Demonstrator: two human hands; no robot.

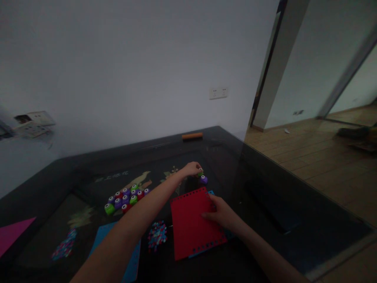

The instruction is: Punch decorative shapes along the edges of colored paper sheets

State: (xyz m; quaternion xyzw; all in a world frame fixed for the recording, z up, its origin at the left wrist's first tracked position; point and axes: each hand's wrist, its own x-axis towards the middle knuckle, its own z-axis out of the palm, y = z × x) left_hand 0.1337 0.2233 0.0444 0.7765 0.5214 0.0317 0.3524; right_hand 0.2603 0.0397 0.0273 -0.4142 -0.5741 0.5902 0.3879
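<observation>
My left hand [192, 169] reaches across the dark table [265, 188] and closes on a small green craft punch [200, 173]. A purple punch [203, 180] sits just beside it. My right hand [221, 212] rests on the right edge of a red sheet [193, 222] with punched holes along its borders, fingers curled over it. A blue sheet [211, 193] peeks out under the red one.
A cluster of several purple, red and green punches [126, 197] lies left of centre. Piles of paper confetti [157, 235] [64, 245] sit near me. Another blue sheet [129, 259] and a pink sheet [13, 232] lie at left. An orange bar [192, 136] lies at the far table edge.
</observation>
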